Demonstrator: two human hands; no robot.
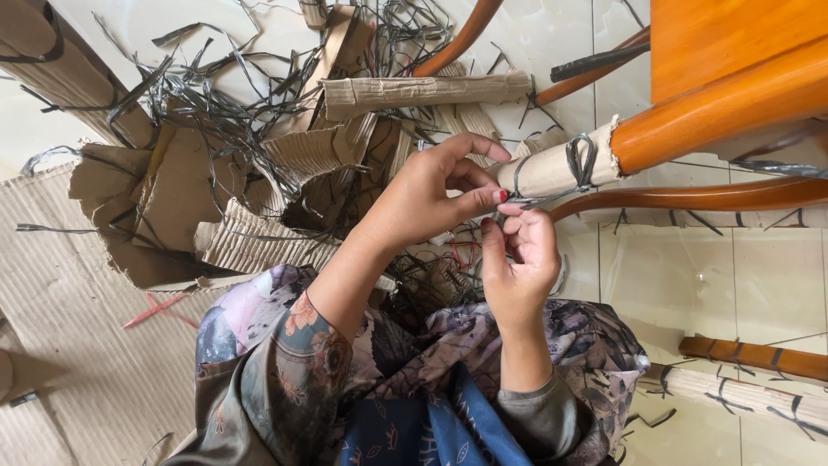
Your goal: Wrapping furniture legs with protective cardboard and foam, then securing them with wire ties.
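An orange wooden chair leg [716, 108] has its end wrapped in corrugated cardboard [552, 170], bound by a grey plastic strap [580, 161] tied in a knot. My left hand [431, 190] reaches in from below and pinches the strap's loose end just beside the cardboard wrap. My right hand [520, 255] sits right under it, fingers curled around the same strap end. Both thumbs and forefingers meet at the strap.
A heap of torn cardboard pieces [259, 173] and cut grey straps [207, 95] covers the tiled floor at left. A cardboard roll [423, 89] lies behind. Other wooden legs [690, 197], one wrapped leg [750, 397] at lower right. Flat cardboard sheet [60, 328] at left.
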